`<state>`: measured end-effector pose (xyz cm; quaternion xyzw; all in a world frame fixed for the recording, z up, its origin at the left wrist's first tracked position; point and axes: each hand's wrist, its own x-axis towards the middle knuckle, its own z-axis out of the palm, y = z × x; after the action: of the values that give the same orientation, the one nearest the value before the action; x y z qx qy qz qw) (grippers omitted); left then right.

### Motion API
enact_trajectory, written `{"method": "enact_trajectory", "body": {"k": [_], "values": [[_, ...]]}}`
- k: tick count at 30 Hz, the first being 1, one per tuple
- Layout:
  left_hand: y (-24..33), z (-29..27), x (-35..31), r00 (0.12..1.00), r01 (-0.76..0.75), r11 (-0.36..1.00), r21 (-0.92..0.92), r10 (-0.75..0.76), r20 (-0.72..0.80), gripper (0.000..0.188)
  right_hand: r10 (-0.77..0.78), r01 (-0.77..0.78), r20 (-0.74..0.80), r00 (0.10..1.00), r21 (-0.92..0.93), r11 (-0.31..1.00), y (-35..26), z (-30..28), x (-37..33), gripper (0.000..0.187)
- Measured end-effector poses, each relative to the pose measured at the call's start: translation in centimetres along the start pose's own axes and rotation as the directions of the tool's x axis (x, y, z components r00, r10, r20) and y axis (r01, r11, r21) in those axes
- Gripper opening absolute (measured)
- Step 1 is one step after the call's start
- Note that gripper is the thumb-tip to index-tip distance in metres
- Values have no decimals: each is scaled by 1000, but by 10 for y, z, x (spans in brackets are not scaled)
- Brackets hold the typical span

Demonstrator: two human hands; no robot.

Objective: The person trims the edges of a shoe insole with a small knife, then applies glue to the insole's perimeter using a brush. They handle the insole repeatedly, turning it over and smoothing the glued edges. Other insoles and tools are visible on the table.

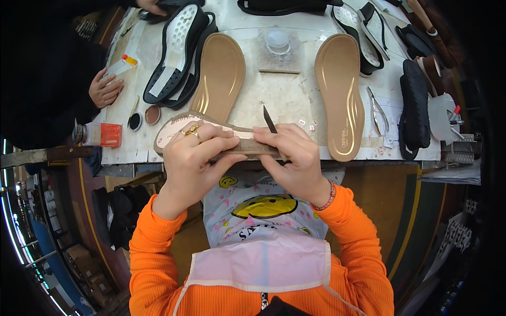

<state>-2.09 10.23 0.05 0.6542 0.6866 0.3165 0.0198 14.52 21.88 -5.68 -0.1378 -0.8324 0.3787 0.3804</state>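
Observation:
An insole with a pale pink underside and brown edge (167,139) is held crosswise at the table's front edge. My left hand (192,152), with a gold ring, is closed round its middle, fingers over the top and thumb at the near edge. My right hand (293,152) pinches the other end between fingers and thumb. A dark, slim, pointed tool like a knife blade (269,119) also sticks up from my right fingers. Beyond my left hand lies a tan insole with gold lines (224,63); a matching tan insole (340,84) lies beyond my right.
Black soles with white inner faces (176,52) lie far left; more soles (348,18) sit far right. A small plastic pot (278,39) stands on a slab. Pliers (377,111), a black sole (415,108) and a red-labelled container (103,135) flank me. Another person's hand (105,88) rests left.

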Motion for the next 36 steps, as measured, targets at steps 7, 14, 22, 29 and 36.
{"method": "enact_trajectory", "body": {"k": [7, 14, 22, 29, 36], "values": [[-4, 1, -3, 998, -59, 998, -28, 58, -27, 37, -14, 13, 27, 1000, 30, 999, -5, 9, 4, 39], [-4, -3, 6, 998, -70, 998, 1, 70, -6, 26, 112, -187, 226, 968, 342, 921, -8, -35, 32, 47], [1, -5, 16, 999, -15, 1000, 18, 15, 30, 22, 263, -271, 79, 962, 120, 955, 39, -76, 91, 29], [2, -5, 18, 999, 22, 1000, 18, -22, 33, 22, 464, -478, 117, 878, 160, 864, 86, -60, 121, 19], [1, -3, 16, 999, 26, 999, 19, -27, 28, 21, 308, -310, -79, 948, -19, 951, 103, -41, 125, 15]]}}
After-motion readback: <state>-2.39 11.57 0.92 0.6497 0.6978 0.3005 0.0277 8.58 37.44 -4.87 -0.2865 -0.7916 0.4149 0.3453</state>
